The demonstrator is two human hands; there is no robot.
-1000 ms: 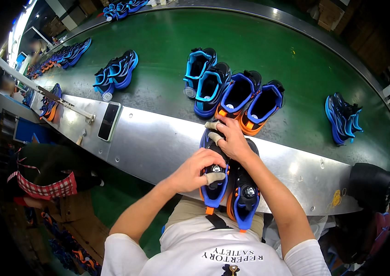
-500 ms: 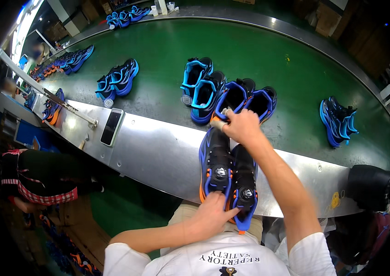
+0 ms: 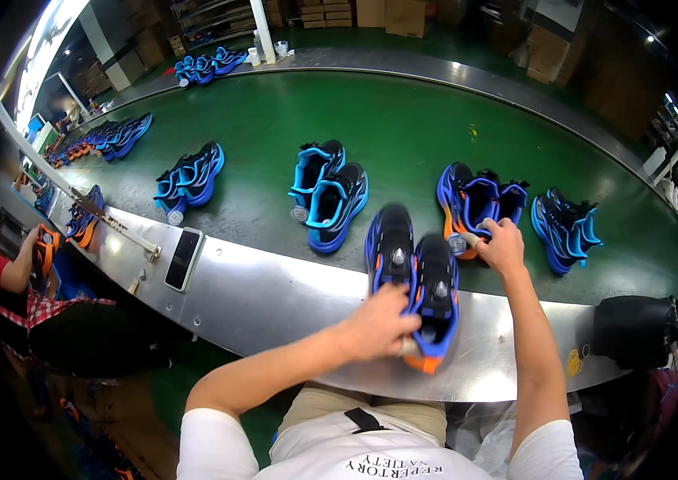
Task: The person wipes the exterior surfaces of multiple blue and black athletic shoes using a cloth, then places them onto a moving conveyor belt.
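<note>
Hidden, blurred, cut off
Left hand covers the shoe pair's heels; the far shoes are too small and blurred to tell apart.

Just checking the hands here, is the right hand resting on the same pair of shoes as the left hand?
No, the right hand grips the blue and orange pair on the green belt, while the left hand holds the black pair.

Five near shoe pairs (one phone)

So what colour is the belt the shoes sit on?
The conveyor belt is green, clearest in the head view.
</note>
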